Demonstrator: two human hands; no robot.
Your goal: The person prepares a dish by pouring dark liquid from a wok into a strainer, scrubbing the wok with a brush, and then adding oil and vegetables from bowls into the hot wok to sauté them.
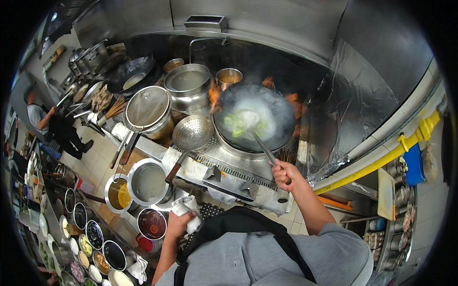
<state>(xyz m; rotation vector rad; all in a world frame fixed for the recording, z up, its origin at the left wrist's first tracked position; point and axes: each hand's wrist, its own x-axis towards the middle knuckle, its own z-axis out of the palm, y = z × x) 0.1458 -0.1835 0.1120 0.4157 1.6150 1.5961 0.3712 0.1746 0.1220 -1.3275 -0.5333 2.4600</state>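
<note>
My right hand point(286, 176) grips the handle of a metal wok ladle point(263, 146), whose bowl reaches down into a large black wok point(282, 137). Pale green vegetable pieces point(234, 124) lie around the ladle's bowl, partly veiled by steam. Orange flames point(214, 93) rise outside the wok's rim on several sides. In front of my body, at the left, my left hand point(180, 222) holds a folded white cloth point(189, 211). A perforated skimmer point(193, 132) with a wooden handle rests left of the wok.
Left of the stove stand a steel pot of cloudy liquid point(148, 182), a pot of yellow oil point(118, 195) and a pot of dark red sauce point(152, 223). A fine strainer point(148, 107) covers another pot. A yellow gas pipe point(379, 159) runs along the right. Another person point(53, 121) stands far left.
</note>
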